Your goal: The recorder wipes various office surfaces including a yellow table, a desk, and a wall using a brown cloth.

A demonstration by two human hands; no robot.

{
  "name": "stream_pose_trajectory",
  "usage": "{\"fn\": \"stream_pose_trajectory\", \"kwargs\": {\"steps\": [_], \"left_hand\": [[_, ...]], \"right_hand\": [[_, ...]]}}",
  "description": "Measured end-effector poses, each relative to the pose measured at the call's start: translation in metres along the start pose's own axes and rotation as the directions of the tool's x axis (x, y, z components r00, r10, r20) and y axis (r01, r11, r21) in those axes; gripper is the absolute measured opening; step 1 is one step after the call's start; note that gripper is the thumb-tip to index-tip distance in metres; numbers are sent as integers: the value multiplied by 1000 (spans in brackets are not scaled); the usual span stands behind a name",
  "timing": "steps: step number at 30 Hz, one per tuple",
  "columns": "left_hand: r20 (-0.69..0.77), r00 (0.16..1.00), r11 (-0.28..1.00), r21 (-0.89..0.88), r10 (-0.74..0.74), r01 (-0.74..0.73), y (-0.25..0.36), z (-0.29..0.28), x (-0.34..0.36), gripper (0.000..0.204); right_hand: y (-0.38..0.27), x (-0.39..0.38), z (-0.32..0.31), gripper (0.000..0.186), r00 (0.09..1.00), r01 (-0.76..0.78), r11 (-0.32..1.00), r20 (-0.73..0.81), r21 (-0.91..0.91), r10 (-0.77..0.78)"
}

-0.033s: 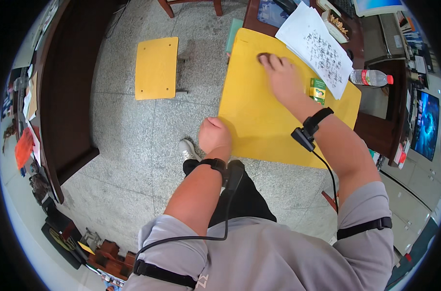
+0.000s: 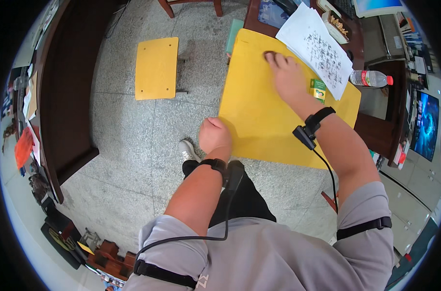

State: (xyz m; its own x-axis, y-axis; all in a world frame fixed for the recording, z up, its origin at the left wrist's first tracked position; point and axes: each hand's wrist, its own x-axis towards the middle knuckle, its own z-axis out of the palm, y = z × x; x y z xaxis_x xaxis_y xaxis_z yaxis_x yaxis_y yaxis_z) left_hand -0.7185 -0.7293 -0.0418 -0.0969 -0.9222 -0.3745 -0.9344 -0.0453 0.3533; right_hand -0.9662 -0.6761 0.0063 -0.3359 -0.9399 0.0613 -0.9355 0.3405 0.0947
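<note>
On the far part of the yellow desktop (image 2: 259, 111), my right hand (image 2: 289, 80) is closed, palm down, over a small dark brown thing (image 2: 267, 55). Only an edge of that thing shows at my fingertips, so its kind is hidden. Beside this hand, to its right, a small green and yellow box (image 2: 318, 90) stands on the desktop. My left hand (image 2: 214, 136) makes a fist at the near left edge of the desk, with nothing visible in it.
Sheets with dark handwriting (image 2: 320, 48) lie at the far right of the desk, beside a clear bottle with a red cap (image 2: 372, 78). A yellow-topped stool (image 2: 156, 68) stands on the floor to the left. Behind the papers is a white box of small sticks (image 2: 336, 26).
My right hand has shifted slightly to the right over the desktop, with the dark brown thing under its fingers. My left fist stays in place.
</note>
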Motion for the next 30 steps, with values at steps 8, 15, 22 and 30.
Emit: {"fn": "stream_pose_trajectory", "kwargs": {"steps": [8, 15, 22, 30], "left_hand": [[128, 992, 999, -36, -10, 15, 4, -4, 0, 41], [182, 983, 998, -33, -38, 44, 7, -2, 4, 42], [322, 947, 992, -123, 5, 36, 6, -13, 7, 46], [271, 962, 990, -140, 21, 17, 6, -6, 2, 47]], "right_hand": [[-21, 38, 8, 49, 980, -199, 974, 9, -106, 201], [-56, -14, -3, 59, 995, -87, 996, -39, 6, 87], [-54, 4, 11, 56, 906, -414, 898, 29, -149, 422], [-34, 47, 19, 53, 879, -463, 856, 7, -232, 477]]}}
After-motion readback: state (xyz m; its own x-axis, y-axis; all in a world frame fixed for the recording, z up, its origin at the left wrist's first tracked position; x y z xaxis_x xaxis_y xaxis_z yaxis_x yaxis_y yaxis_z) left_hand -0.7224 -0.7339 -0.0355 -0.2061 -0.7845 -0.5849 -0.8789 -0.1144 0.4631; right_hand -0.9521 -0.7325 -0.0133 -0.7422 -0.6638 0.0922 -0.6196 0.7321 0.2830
